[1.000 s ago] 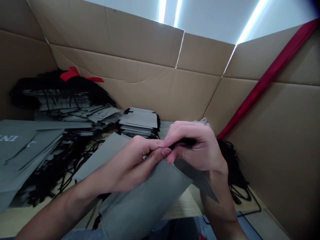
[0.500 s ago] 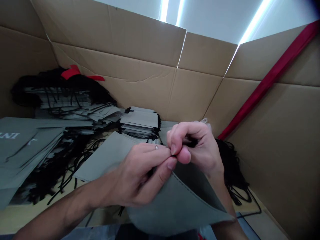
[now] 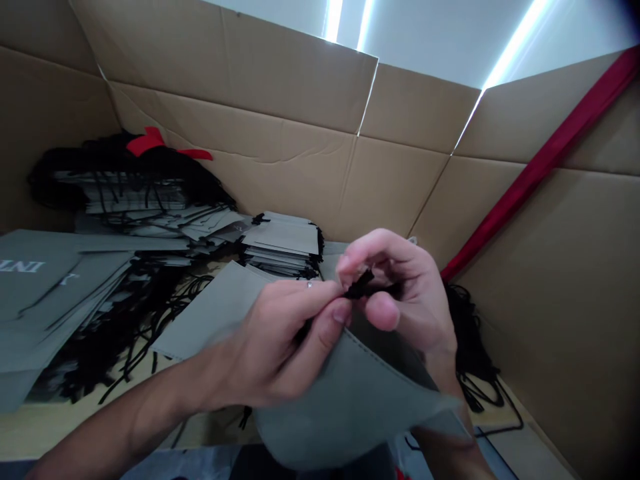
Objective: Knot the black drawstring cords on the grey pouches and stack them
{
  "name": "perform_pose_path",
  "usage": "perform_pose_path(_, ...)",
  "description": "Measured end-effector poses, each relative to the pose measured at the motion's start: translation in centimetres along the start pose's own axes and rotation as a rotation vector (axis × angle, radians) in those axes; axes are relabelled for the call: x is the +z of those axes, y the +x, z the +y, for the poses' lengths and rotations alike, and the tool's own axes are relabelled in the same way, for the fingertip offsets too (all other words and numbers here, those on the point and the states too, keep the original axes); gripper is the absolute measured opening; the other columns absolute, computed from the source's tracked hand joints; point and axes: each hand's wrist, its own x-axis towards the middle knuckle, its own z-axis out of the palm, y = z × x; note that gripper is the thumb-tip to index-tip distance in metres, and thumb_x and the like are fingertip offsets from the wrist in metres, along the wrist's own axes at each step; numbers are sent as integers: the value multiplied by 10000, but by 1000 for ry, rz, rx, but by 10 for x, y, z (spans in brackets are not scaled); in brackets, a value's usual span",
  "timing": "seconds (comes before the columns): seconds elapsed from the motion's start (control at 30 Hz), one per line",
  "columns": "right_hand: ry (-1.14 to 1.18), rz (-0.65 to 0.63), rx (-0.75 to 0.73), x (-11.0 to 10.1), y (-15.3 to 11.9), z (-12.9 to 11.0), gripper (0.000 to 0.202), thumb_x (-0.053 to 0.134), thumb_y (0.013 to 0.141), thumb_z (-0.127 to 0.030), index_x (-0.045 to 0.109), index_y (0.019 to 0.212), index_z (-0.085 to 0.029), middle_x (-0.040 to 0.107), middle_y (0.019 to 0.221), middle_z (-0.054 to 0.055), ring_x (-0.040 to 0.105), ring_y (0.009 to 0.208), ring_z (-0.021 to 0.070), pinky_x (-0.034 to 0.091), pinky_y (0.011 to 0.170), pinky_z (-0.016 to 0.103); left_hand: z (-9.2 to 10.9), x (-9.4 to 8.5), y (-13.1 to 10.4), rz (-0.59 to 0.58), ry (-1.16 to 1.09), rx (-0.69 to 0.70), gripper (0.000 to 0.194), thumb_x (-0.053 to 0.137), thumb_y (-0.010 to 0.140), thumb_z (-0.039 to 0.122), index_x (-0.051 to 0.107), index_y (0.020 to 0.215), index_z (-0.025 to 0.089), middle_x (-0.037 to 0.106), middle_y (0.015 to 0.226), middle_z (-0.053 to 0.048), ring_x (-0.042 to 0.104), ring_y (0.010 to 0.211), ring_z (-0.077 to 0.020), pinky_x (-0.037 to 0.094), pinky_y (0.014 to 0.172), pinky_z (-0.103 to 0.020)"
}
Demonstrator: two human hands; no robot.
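Observation:
A grey pouch with a stitched rim hangs below my hands, its mouth facing up and right. My left hand pinches a black cord at the pouch's rim between thumb and index finger. Just to the right, my right hand curls around the cord with its thumb and index fingertip apart; its other fingers are folded behind. The cord's short end sticks up between the two hands. Whether the folded fingers of my right hand grip the cord is hidden.
Stacked grey pouches with black cords stand behind my hands. More pouches and a black cord heap lie left. Black cords lie right. Cardboard walls surround the table; a dark red strip crosses the right one.
My right thumb and index finger have parted, exposing the black cord's end between my hands. My left hand keeps its pinch. The pouch's right corner has shifted.

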Motion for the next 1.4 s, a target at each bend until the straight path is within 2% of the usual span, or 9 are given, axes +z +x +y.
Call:
perform_pose_path(0.1,-144,32,25,-6,0,-9,394,985,913,-453,862,1216,-234,752,916,18,656,695,116,542,615,234,-2,-3,2,-31,97,-57,285,501,1141,127,501,869,211,427,694,66,409,593,-90,326,555,-268)
perform_pose_path(0.3,-378,112,23,2,1,-15,414,1079,759,-513,899,989,-219,708,792,9,524,619,102,367,496,242,-10,2,-1,-1,201,40,248,527,1134,99,488,915,210,425,740,73,361,594,-88,274,531,-274)
perform_pose_path(0.47,-427,153,-14,7,3,-12,290,1082,774,-399,886,901,-228,784,746,-12,623,594,102,482,516,211,-10,4,-3,-29,331,52,200,503,1137,82,549,978,195,522,781,44,468,655,-115,354,585,-285)
perform_pose_path(0.6,-456,142,-71,8,3,-9,195,1037,853,-308,872,915,-224,823,790,-23,730,672,97,562,618,172,-7,4,-3,-35,316,15,235,525,1134,75,551,933,193,474,751,55,423,640,-114,344,599,-300)
perform_pose_path(0.8,-357,90,-74,8,3,-6,195,938,969,-356,857,897,-194,807,779,-2,761,685,114,608,657,184,-8,9,-6,10,275,65,281,541,1093,24,501,891,216,382,747,61,359,646,-125,314,589,-315)
perform_pose_path(1.1,-160,-36,46,0,8,-4,325,943,939,-441,846,819,-155,728,713,29,621,622,117,514,563,215,-13,18,-5,89,187,206,265,532,1093,69,491,897,244,377,710,42,344,622,-158,332,558,-322)
perform_pose_path(1.2,-120,-45,72,-4,8,-3,282,948,938,-426,853,877,-167,748,761,31,634,641,120,514,571,217,-11,14,-4,66,187,145,265,528,1092,70,480,900,245,375,700,49,349,606,-145,301,547,-313)
perform_pose_path(1.33,-196,-29,97,-10,5,-8,217,935,964,-325,878,1134,-202,803,924,40,713,771,132,569,666,210,-9,6,-1,33,250,80,318,514,1063,31,408,850,242,371,690,63,342,587,-120,257,547,-309)
perform_pose_path(1.4,-251,19,76,-10,3,-12,209,943,956,-308,880,1130,-211,786,898,20,695,767,118,549,660,193,-9,5,0,18,259,68,322,516,1054,27,401,839,238,360,691,67,333,586,-114,250,547,-303)
